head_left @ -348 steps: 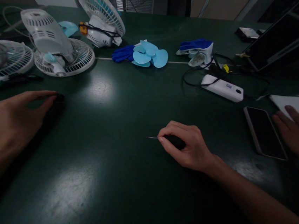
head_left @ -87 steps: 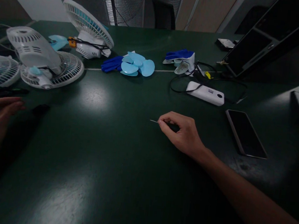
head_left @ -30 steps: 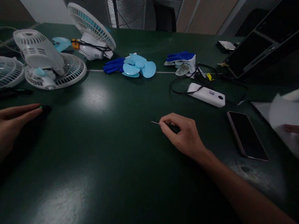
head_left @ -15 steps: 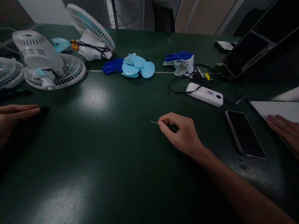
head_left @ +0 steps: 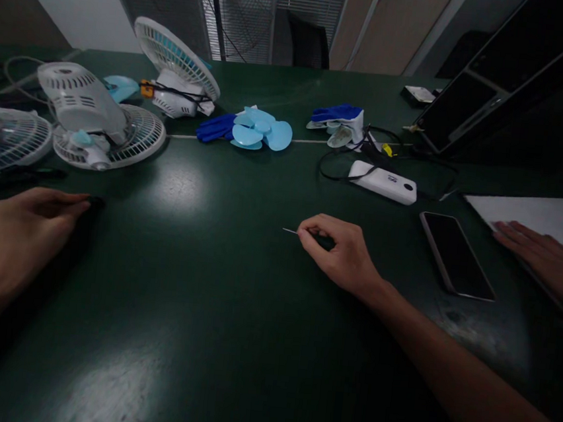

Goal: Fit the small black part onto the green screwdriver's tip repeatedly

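My right hand [head_left: 340, 253] rests on the dark green table [head_left: 211, 323], fingers closed round a small screwdriver [head_left: 325, 242]. Its thin metal shaft points left past my fingertips, and the dark handle is mostly hidden in the palm. At the left, my left hand [head_left: 28, 233] pinches a small black object [head_left: 96, 202] at the table surface between thumb and fingers. The object is too dark to tell its kind. Just beyond that hand lie dark tools or cables [head_left: 20, 176] beside the white fan parts.
Several white fans [head_left: 109, 135] stand or lie at the back left. Farther along are a light blue fan blade [head_left: 262, 129], blue-and-white gloves [head_left: 339, 124], a white power bank [head_left: 384, 182] and a phone [head_left: 456, 254]. Another person's hand [head_left: 545, 260] lies on white paper [head_left: 545, 213] at the right.
My left hand has come back from the left edge and now pinches the small black object, which lay free about three seconds ago. My right hand stays put. The other person's paper has been laid flat.
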A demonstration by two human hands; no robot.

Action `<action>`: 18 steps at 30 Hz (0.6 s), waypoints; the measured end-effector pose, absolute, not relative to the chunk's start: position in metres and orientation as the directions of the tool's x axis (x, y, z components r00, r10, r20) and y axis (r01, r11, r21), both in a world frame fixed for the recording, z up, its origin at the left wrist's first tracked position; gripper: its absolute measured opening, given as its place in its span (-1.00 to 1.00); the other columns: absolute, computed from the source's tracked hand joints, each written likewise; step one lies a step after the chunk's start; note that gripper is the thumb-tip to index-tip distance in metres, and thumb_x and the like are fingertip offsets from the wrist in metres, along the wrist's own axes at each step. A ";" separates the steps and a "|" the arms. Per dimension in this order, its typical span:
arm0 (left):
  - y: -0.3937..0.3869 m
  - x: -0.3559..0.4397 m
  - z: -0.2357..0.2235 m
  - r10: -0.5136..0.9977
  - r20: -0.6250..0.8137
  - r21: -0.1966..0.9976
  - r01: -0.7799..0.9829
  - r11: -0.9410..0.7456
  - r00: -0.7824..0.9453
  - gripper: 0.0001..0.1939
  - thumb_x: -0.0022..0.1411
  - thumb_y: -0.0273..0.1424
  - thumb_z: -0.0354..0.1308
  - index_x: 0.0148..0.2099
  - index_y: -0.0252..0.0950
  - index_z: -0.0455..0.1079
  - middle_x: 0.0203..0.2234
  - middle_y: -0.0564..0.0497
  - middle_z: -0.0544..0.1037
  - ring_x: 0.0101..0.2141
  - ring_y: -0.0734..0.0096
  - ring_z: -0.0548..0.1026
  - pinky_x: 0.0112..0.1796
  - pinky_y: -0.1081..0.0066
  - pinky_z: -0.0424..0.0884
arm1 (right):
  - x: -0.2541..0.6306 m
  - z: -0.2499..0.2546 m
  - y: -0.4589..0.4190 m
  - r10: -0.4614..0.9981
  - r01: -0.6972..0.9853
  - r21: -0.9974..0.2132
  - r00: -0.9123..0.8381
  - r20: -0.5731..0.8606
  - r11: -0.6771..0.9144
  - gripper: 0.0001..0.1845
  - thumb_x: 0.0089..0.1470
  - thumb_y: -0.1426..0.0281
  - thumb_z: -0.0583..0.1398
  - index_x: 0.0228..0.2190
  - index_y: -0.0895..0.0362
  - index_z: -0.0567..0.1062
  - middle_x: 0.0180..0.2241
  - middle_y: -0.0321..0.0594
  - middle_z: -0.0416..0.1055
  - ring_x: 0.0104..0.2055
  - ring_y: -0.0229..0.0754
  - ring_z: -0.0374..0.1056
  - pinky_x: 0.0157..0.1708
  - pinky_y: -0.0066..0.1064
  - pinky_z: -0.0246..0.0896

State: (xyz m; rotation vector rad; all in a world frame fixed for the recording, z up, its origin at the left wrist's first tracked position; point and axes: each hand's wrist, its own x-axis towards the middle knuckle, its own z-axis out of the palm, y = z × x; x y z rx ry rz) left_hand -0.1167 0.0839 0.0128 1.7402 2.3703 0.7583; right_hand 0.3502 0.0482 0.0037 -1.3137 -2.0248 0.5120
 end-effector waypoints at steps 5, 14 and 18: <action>0.047 -0.040 0.011 0.916 0.328 0.198 0.932 -0.304 0.229 -0.73 0.34 -0.29 0.17 0.03 -0.27 0.48 -0.08 -0.02 0.56 -0.14 0.24 0.54 -0.06 0.26 0.46 | 0.350 0.002 0.047 0.892 0.666 -0.594 -0.319 0.322 0.452 -0.85 0.23 0.34 0.18 -0.25 0.10 0.56 -0.32 -0.26 0.52 -0.33 -0.25 0.39 -0.32 -0.38 0.24; 0.013 0.088 0.003 0.790 0.152 0.685 0.513 -0.517 0.594 -0.79 0.41 -0.37 0.09 0.04 -0.17 0.44 -0.14 -0.02 0.54 -0.20 0.39 0.53 -0.16 0.38 0.50 | 0.344 0.007 0.033 0.808 0.616 -0.526 -0.484 0.335 0.587 -0.88 0.23 0.38 0.16 -0.24 0.10 0.51 -0.32 -0.26 0.49 -0.34 -0.28 0.37 -0.35 -0.40 0.18; 0.021 0.090 0.006 0.830 0.119 0.723 0.525 -0.448 0.545 -0.82 0.37 -0.34 0.14 -0.02 -0.17 0.47 -0.22 -0.01 0.54 -0.32 0.39 0.50 -0.25 0.36 0.49 | 0.343 0.008 0.031 0.783 0.595 -0.518 -0.541 0.307 0.614 -0.89 0.20 0.40 0.16 -0.25 0.09 0.50 -0.34 -0.28 0.48 -0.35 -0.28 0.36 -0.39 -0.40 0.14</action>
